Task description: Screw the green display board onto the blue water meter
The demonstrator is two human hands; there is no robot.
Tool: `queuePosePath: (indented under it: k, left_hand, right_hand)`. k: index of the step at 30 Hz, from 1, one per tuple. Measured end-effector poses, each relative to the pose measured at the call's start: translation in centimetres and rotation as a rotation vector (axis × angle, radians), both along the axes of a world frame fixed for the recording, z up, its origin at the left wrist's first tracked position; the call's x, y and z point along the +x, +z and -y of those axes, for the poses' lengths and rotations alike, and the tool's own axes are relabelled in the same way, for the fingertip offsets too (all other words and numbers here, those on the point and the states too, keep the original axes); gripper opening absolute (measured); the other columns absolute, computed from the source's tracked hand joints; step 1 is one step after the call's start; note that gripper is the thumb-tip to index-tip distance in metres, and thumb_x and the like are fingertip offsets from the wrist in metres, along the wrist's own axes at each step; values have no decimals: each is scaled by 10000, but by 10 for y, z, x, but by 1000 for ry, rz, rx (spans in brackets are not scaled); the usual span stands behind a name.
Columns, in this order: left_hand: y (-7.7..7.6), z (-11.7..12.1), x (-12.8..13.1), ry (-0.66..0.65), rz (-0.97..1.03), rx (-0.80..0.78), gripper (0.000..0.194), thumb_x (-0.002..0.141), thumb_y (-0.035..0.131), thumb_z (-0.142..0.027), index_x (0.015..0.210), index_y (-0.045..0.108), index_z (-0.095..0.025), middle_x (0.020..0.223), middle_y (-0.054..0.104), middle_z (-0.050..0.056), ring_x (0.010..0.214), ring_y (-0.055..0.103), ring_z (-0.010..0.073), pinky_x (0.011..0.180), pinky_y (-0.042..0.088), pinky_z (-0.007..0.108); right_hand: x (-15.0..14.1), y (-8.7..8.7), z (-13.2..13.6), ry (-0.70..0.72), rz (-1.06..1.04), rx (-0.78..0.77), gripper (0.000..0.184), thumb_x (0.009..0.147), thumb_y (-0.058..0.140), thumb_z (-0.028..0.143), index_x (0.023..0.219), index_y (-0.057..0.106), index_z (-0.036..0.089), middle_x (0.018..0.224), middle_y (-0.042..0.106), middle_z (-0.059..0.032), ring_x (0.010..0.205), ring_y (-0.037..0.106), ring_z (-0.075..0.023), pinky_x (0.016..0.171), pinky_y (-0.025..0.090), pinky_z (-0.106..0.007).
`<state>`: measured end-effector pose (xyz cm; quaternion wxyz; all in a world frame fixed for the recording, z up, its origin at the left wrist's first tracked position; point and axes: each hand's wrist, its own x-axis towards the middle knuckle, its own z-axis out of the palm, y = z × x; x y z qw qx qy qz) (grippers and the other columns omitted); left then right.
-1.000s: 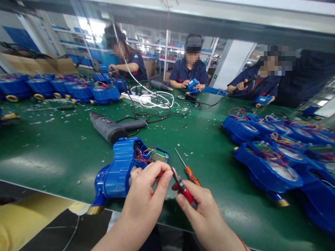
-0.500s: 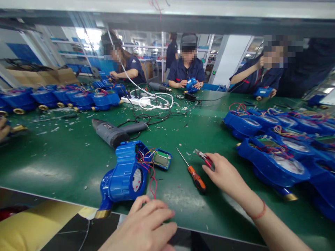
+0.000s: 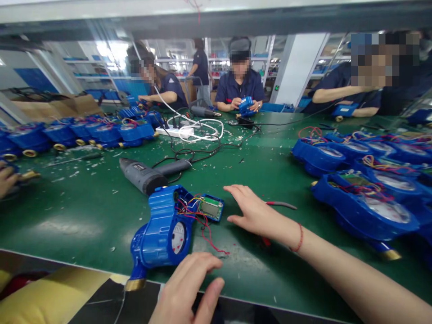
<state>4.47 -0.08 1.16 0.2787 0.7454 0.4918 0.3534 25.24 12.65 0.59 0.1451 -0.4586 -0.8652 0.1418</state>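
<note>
A blue water meter [image 3: 151, 229] with a brass pipe end lies at the table's front edge, its round dial facing right. Thin wires [image 3: 211, 238] run from its open housing to a small display module [image 3: 211, 208] with a green circuit board. My left hand [image 3: 191, 288] is open just below the meter, thumb and fingers apart. My right hand [image 3: 253, 211] reaches toward the display module, open and holding nothing. Behind it shows one red-and-grey handle of the pliers [image 3: 281, 204]. The screwdriver [image 3: 266, 242] is mostly hidden under my right hand and wrist.
A grey heat gun [image 3: 145, 175] lies behind the meter. Rows of blue meters stand at right [image 3: 361, 207] and far left [image 3: 97, 128]. A white power strip [image 3: 175, 130] with tangled cables lies farther back. Co-workers sit across the table; another person's hand [image 3: 6, 177] shows at left.
My right hand has let go of the pliers and moved left toward the display module, over the screwdriver. My left hand's thumb has spread from its fingers. The red wires now trail to the right.
</note>
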Motion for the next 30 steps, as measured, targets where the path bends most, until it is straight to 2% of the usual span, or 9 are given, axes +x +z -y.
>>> queuePosePath:
  k: [3, 7, 10, 13, 15, 18, 20, 24, 30]
  left_hand:
    - [-1, -2, 26, 75, 174, -56, 186, 895, 560, -245, 1056, 652, -267, 895, 719, 20, 786, 672, 164, 711, 535, 234]
    - [-8, -17, 52, 57, 394, -289, 161, 889, 539, -269, 1032, 590, -216, 927, 669, 45, 839, 643, 174, 743, 519, 281]
    - [-29, -35, 55, 218, 545, -389, 229, 845, 579, -270, 1058, 540, -195, 978, 617, 65, 904, 627, 186, 779, 518, 308]
    - [-53, -43, 49, 427, 690, -356, 365, 832, 584, -314, 1163, 484, -196, 1082, 581, 90, 981, 614, 199, 819, 529, 334]
    - [-62, -43, 48, 487, 706, -318, 465, 815, 612, -342, 1224, 438, -206, 1199, 557, 120, 1099, 592, 226, 906, 520, 375]
    - [-60, -37, 54, 538, 704, -269, 636, 784, 660, -316, 1337, 355, -239, 1385, 482, 149, 1312, 494, 266, 1081, 429, 431]
    - [-53, -34, 61, 540, 740, -254, 701, 781, 653, -265, 1389, 304, -275, 1445, 456, 135, 1376, 448, 259, 1112, 410, 407]
    - [-44, -31, 68, 491, 763, -274, 763, 731, 630, -145, 1396, 285, -292, 1408, 521, 122, 1316, 531, 236, 1032, 497, 340]
    - [-48, -31, 60, 509, 733, -322, 857, 649, 725, -112, 1364, 280, -269, 1353, 550, 139, 1141, 659, 236, 900, 577, 306]
  right_hand:
    - [-28, -12, -1, 63, -71, -38, 911, 686, 820, 212, 1442, 339, 49, 1446, 424, -226, 1344, 404, -306, 1116, 364, -443]
    - [-41, -23, -8, 29, -162, -64, 684, 732, 725, 114, 1354, 450, 45, 1332, 535, -217, 1243, 499, -304, 1056, 402, -464]
    - [-33, -18, -11, -22, -236, -128, 607, 734, 725, 152, 1294, 512, 54, 1265, 591, -194, 1176, 551, -289, 1015, 427, -454]
    - [-21, -6, -8, -33, -306, -248, 591, 748, 737, 242, 1284, 542, 88, 1192, 649, -137, 1050, 625, -238, 916, 491, -381]
    - [-16, 0, -1, -28, -341, -332, 599, 750, 744, 299, 1286, 553, 108, 1155, 673, -114, 974, 653, -220, 854, 519, -360]
    - [-14, 5, 14, -22, -392, -395, 617, 753, 735, 293, 1312, 536, 121, 1236, 644, -126, 1062, 633, -234, 915, 509, -386]
    - [-16, 5, 25, -3, -425, -378, 612, 753, 721, 252, 1317, 523, 122, 1307, 599, -140, 1171, 579, -249, 1002, 465, -418]
    - [-18, -3, 42, 1, -434, -288, 643, 748, 720, 204, 1339, 480, 119, 1323, 571, -148, 1230, 529, -252, 1056, 434, -445]
    - [-14, -14, 53, 48, -463, -217, 726, 751, 780, 259, 1374, 421, 159, 1341, 553, -139, 1242, 519, -251, 1034, 464, -426]
